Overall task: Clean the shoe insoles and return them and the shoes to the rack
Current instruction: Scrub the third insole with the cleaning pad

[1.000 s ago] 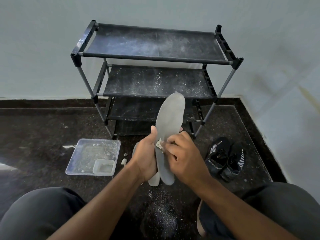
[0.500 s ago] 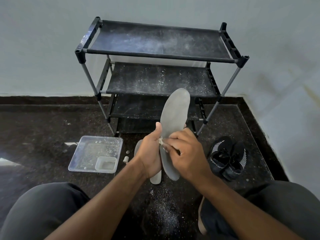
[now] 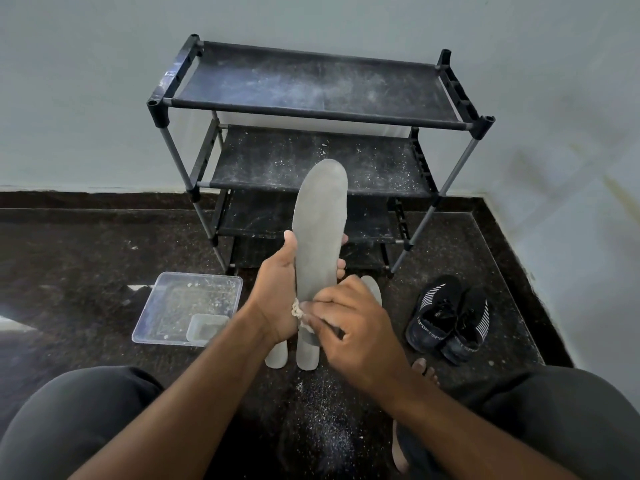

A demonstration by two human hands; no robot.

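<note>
The grey insole [image 3: 318, 230] stands nearly upright in the air in front of the shoe rack [image 3: 311, 109], long axis vertical, toe end up and heel end down toward the floor [image 3: 86, 258]. The left hand [image 3: 277, 299] grips its left edge, thumb in front and fingers [image 3: 341, 263] curled behind. The right hand [image 3: 349, 320] pinches a small whitish wad [image 3: 298, 310] against the heel part. A second insole [image 3: 372, 289] lies on the floor behind both hands. The black shoes [image 3: 446, 317] sit side by side toward the floor's right corner; a clear plastic tray [image 3: 187, 306] lies left, holding a small tub [image 3: 204, 327].
</note>
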